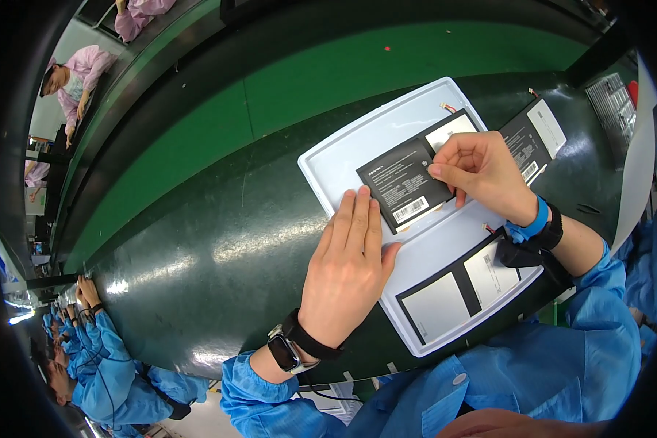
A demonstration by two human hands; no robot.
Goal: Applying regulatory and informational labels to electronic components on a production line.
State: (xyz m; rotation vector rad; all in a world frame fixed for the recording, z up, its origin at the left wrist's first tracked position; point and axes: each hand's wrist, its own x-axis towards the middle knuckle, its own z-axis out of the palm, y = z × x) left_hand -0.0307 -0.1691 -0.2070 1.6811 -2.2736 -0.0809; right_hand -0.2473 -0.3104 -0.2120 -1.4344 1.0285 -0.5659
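A pale blue plastic tray sits on the dark green bench. In its far part lies a flat black battery pack with a printed label, a white patch and a short wire lead. My left hand is flat, its fingers stretched out and fingertips at the pack's left edge. Above the pack, my right hand has thumb and forefinger pinched together; what they hold, if anything, is too small to make out. Nearer me in the tray lies another battery pack with two whitish panels. A third battery pack lies to the right, partly behind my right hand.
A green belt runs beyond the bench. Metal-coloured trays stand at the far right. A person in blue works at the left, and a person in pink is across the line. A black piece hangs below my right wrist.
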